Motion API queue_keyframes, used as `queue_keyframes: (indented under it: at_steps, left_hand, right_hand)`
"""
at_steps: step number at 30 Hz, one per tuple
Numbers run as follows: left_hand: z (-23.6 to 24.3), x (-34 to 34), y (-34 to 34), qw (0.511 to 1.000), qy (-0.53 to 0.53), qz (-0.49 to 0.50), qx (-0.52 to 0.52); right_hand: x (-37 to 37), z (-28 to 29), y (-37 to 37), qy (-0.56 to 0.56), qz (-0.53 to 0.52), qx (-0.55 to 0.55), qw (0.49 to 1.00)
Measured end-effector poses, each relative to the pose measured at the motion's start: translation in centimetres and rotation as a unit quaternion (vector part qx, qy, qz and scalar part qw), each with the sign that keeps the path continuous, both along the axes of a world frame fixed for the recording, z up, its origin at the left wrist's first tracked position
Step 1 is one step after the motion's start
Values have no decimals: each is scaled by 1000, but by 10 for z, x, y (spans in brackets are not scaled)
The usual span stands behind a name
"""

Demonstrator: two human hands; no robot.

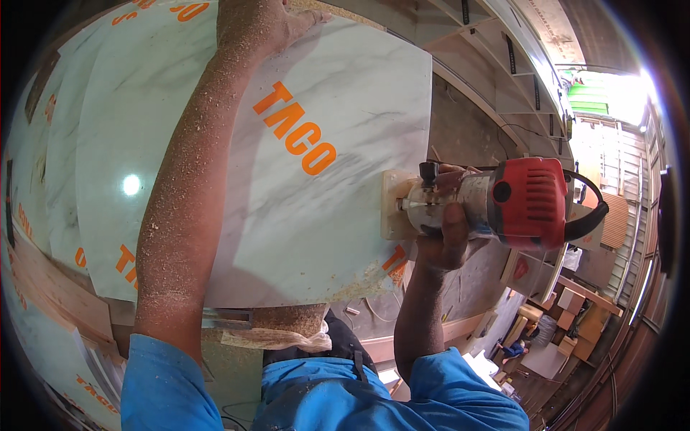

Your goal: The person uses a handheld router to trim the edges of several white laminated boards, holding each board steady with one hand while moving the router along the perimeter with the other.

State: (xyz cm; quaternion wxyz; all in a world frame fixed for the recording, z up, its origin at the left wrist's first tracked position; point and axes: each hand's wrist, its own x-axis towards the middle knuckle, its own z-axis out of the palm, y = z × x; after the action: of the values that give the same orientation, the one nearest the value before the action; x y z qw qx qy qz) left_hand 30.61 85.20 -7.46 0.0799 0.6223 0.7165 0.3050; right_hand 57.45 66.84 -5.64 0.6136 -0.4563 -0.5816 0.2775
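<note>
My right hand [453, 226] is wrapped round the metal body of a red-topped trim router [528, 203]. Its pale square base [395, 205] lies against the right edge of a white, marble-patterned panel [366, 93] with orange lettering. At the top of the view, my left hand [269, 25] rests on the panel's far part, one digit stretched out to the right. The frame's upper edge cuts off part of that hand. Fine dust covers my left forearm, and chips lie along the panel's near right corner. The router's bit is hidden.
More marble-patterned sheets [108, 158] lie under and left of this panel. A black cable [596, 219] loops from the router's end. Shelf-like frames [503, 57] stand beyond on the right. Stacked boards and boxes [571, 309], with a person [514, 350] nearby, are farther right.
</note>
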Motion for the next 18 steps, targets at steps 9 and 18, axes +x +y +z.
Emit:
queue_keyframes:
  at_steps: [9, 18]
  left_hand:
    - [-1, -1, 2, 999, 28, -26, -1]
    - [4, -2, 0, 999, 31, -19, -26]
  right_hand:
    - [-10, 1, 14, 31, -48, 23, 998]
    - [-8, 6, 41, 29, -36, 8, 999]
